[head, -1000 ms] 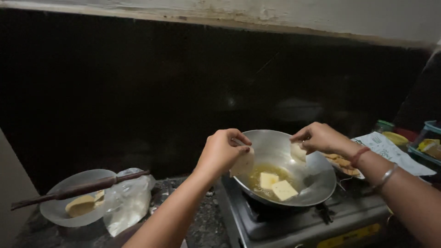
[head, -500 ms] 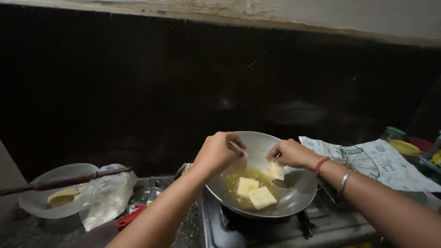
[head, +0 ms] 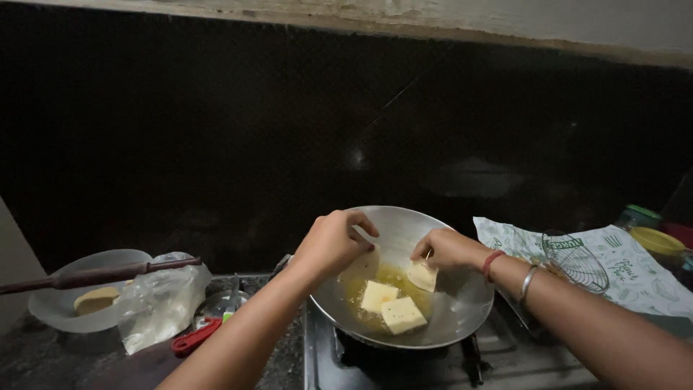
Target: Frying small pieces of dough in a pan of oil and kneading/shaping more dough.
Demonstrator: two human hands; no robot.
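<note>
I see a pale square dough piece pinched at its top edge by my right hand, hanging low inside the steel wok with its lower edge just at the shallow yellow oil; thumb and forefinger are pressed together on it, the other fingers curled. My left hand holds a second, larger pale piece against the wok's near-left wall, its fingers bent around the upper edge, though I cannot tell exactly how tight that pinch is. Two square pieces already lie flat in the oil, touching each other, near the bottom of the wok. So I judge the frying load to be about half in: two pieces are down, two are in hand above the oil and not yet let go. The wok sits on a gas stove. Out to the left on the dark bench, a translucent bowl with a wooden rolling pin across it holds something pale, perhaps more dough; beside it lie a crumpled clear plastic bag and a red-handled tool. To the right, a wire skimmer rests on printed paper, near a yellow-lidded container.
</note>
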